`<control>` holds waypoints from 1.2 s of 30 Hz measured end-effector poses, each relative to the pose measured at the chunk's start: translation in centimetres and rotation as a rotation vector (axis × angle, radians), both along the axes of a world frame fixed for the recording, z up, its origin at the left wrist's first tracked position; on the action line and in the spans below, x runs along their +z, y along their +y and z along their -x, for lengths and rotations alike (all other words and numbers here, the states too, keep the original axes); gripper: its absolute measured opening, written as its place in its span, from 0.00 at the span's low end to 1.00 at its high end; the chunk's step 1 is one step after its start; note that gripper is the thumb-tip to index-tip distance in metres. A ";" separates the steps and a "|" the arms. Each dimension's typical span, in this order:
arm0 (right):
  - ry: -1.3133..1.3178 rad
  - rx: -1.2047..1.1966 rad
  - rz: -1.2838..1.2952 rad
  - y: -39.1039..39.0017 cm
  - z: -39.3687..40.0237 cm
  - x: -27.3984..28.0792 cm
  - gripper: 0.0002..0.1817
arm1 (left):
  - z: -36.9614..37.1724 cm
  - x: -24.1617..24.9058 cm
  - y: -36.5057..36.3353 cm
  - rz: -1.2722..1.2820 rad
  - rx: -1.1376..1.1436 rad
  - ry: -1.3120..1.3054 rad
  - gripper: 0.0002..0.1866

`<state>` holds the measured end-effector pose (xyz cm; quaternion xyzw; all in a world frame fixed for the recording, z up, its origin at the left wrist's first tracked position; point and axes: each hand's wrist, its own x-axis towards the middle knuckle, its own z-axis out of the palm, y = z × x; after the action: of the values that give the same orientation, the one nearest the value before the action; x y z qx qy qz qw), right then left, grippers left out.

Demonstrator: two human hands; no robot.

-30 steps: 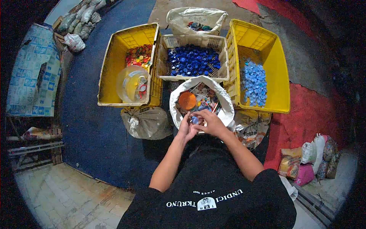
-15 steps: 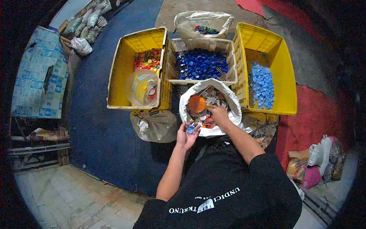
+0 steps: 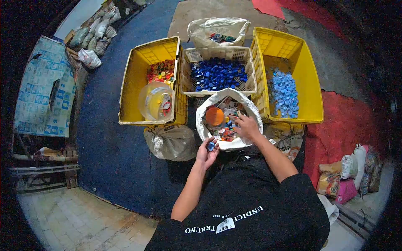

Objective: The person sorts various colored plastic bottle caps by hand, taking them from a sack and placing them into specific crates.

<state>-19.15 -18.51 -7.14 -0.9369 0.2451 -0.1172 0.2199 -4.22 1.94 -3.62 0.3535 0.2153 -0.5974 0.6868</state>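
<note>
My left hand [image 3: 205, 154] is cupped palm up at the near rim of a white sack [image 3: 201, 129], its fingers curled round a blue bottle cap [image 3: 210, 146]. Inside the sack lie mixed caps and plastic scraps, with a large orange lid [image 3: 215, 116] on the left. Over the sack's right side, my right hand [image 3: 248, 127] reaches in, its fingers apart and touching or just above the mixed pieces. I see nothing held in it.
Dark blue caps [image 3: 217, 74] fill a white crate [image 3: 190, 54] behind the sack. A yellow bin [image 3: 134, 62] on the left holds red and yellow caps and a clear round tub [image 3: 146, 100]; another yellow bin [image 3: 307, 83] holds light blue caps [image 3: 284, 94]. Tied sacks [image 3: 171, 144] stand nearby.
My right hand has drawn slightly right and its fingers have spread. The left hand's fingers have closed further round the blue cap. The whole view has shifted a little.
</note>
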 end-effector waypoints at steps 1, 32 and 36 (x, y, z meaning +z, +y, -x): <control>-0.046 0.030 0.048 0.1 0.4 0.5 0.16 | 0.0 -0.6 0.0 0.009 -0.021 -0.037 0.15; -0.486 0.097 -0.646 6.1 4.2 10.1 0.17 | 4.3 4.4 -3.1 0.255 -0.187 0.095 0.38; -0.441 0.090 -0.569 6.5 6.6 10.7 0.13 | 6.0 5.2 -4.7 0.146 -0.267 0.021 0.36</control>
<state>-25.71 -11.99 3.54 -0.8004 0.1732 -0.2338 0.5241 -10.18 -2.78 1.59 0.3218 0.1294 -0.7014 0.6228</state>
